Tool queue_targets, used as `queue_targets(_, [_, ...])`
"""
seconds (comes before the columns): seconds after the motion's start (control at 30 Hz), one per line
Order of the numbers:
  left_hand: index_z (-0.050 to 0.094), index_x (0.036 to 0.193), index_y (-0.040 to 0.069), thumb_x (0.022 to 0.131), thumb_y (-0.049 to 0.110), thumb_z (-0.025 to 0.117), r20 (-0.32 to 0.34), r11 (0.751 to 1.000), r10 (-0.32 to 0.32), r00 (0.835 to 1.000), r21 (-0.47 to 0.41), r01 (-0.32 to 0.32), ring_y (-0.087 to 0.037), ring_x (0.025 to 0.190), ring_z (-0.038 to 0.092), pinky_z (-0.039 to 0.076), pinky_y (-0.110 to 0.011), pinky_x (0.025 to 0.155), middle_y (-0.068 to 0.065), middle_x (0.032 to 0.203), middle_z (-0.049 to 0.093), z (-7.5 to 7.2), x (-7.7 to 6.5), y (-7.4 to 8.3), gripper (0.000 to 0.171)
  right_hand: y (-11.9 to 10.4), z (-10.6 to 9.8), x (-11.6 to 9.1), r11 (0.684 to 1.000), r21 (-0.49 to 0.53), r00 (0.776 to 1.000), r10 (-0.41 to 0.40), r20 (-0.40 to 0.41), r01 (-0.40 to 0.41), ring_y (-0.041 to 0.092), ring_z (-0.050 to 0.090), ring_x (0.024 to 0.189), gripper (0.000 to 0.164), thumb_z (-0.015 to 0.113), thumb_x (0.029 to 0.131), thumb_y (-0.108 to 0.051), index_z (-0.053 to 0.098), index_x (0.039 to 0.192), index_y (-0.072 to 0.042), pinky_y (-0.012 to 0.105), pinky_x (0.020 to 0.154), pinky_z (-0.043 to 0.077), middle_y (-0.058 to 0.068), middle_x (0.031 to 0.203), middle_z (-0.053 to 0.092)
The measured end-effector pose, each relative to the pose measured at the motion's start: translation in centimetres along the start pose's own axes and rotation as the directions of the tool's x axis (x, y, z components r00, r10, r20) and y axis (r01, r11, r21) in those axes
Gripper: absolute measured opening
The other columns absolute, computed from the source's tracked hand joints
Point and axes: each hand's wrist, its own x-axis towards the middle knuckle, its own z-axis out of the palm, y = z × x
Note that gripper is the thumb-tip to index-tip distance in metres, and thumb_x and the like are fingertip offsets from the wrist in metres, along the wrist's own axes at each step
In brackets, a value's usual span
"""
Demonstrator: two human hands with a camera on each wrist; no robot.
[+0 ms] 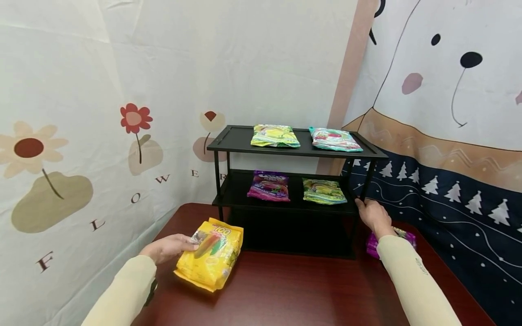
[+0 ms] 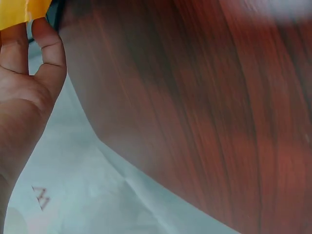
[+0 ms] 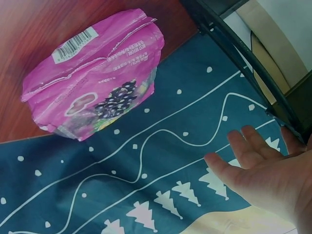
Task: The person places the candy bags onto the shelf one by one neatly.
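Note:
My left hand (image 1: 169, 248) pinches the left edge of a yellow candy bag (image 1: 212, 253) with a mango picture. The bag is tilted, above the table in front of the rack's left side. In the left wrist view only a yellow corner (image 2: 14, 12) shows at the fingertips. My right hand (image 1: 374, 215) holds the black rack (image 1: 285, 208) at its right side, by the middle shelf. From the right wrist, its other fingers (image 3: 243, 146) stretch loosely beside the rack's post (image 3: 263, 73); the thumb is mostly hidden. A purple grape candy bag (image 3: 97, 78) lies near that hand.
On the top shelf lie a yellow-green bag (image 1: 275, 136) and a teal-white bag (image 1: 335, 139). The middle shelf carries a purple bag (image 1: 269, 185) and another yellow-green bag (image 1: 324, 191). Printed cloth (image 1: 448, 226) hangs close along the right edge of the red-brown table (image 1: 285, 294).

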Motion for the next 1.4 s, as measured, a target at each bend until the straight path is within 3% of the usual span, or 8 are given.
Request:
queue_targets(0.03, [0.064,0.115,-0.008,0.101,0.018,0.058,-0.045,0.999,-0.033,0.998,0.001,0.033,-0.022,0.089,0.071,0.056,-0.039,0.085,-0.013,0.101,0.073,-1.2,1.5,-2.5,0.031,-0.1,0.0,0.0,1.0,0.0,1.0,0.001,-0.001,-0.001,0.054,0.05,0.112,0.056,0.03,0.107,-0.044,0.058,0.117,0.003,0.065,0.087,0.04,0.036,0.128,0.051])
queue_targets(0.07, [0.063,0.117,-0.008,0.1,0.021,0.059,-0.034,1.0,-0.011,0.999,-0.015,0.01,-0.025,0.091,0.071,0.056,-0.039,0.083,-0.016,0.104,0.072,-2.1,2.7,-4.3,0.034,-0.1,0.0,0.0,1.0,0.001,1.0,0.001,-0.002,-0.001,0.053,0.05,0.112,0.056,0.03,0.107,-0.044,0.058,0.117,0.003,0.064,0.087,0.04,0.037,0.128,0.051])
queue_targets(0.17, [0.065,0.116,-0.008,0.099,0.024,0.06,-0.053,0.997,-0.055,0.997,-0.053,0.052,-0.025,0.089,0.071,0.057,-0.039,0.082,-0.016,0.102,0.072,-2.1,4.4,-5.3,0.036,-0.2,-0.1,-0.1,1.0,0.002,1.0,-0.001,0.0,0.001,0.054,0.05,0.112,0.057,0.029,0.107,-0.045,0.057,0.119,0.004,0.065,0.088,0.04,0.037,0.128,0.051])
queue_targets(0.3, [0.067,0.109,-0.005,0.1,0.022,0.059,-0.08,0.997,-0.061,0.995,-0.045,0.058,-0.02,0.083,0.07,0.057,-0.036,0.079,-0.009,0.095,0.073,-0.7,5.5,-4.5,0.03,-0.2,-0.1,-0.1,1.0,0.006,1.0,-0.002,0.008,0.002,0.054,0.049,0.114,0.059,0.028,0.107,-0.046,0.057,0.121,0.004,0.065,0.089,0.039,0.037,0.13,0.05])
queue_targets(0.57, [0.067,0.108,-0.006,0.101,0.022,0.059,-0.157,0.998,-0.055,0.986,-0.016,0.053,-0.019,0.082,0.068,0.056,-0.034,0.081,-0.009,0.094,0.072,1.9,7.5,-3.4,0.031,0.0,-0.1,-0.1,1.0,0.011,1.0,-0.006,-0.005,0.006,0.051,0.051,0.108,0.055,0.03,0.107,-0.044,0.058,0.115,0.003,0.063,0.086,0.04,0.034,0.122,0.054])
queue_targets(0.77, [0.067,0.106,-0.007,0.102,0.02,0.057,-0.177,1.0,-0.006,0.984,-0.01,0.005,-0.018,0.079,0.068,0.057,-0.033,0.08,-0.009,0.09,0.072,3.3,9.1,-2.9,0.029,-0.1,-0.1,-0.1,1.0,0.016,1.0,-0.003,0.002,0.003,0.05,0.051,0.109,0.056,0.03,0.107,-0.044,0.058,0.117,0.003,0.063,0.086,0.04,0.034,0.123,0.054])
queue_targets(1.1, [0.069,0.106,-0.006,0.104,0.019,0.054,-0.295,1.0,0.002,0.956,0.008,0.0,-0.016,0.078,0.069,0.056,-0.037,0.083,-0.008,0.089,0.073,5.5,11.6,-1.5,0.029,-0.1,-0.2,0.0,1.0,0.011,1.0,-0.005,0.014,0.005,0.051,0.05,0.11,0.059,0.029,0.107,-0.046,0.057,0.12,0.004,0.064,0.088,0.039,0.034,0.126,0.053])
queue_targets(1.4, [0.069,0.105,-0.004,0.105,0.015,0.051,-0.374,1.0,0.012,0.928,-0.005,-0.015,-0.014,0.078,0.067,0.055,-0.04,0.085,-0.005,0.088,0.072,6.5,13.9,-0.8,0.027,0.0,0.0,0.1,1.0,0.015,1.0,0.007,0.012,-0.007,0.05,0.051,0.11,0.059,0.029,0.107,-0.046,0.058,0.122,0.003,0.063,0.089,0.039,0.033,0.126,0.053])
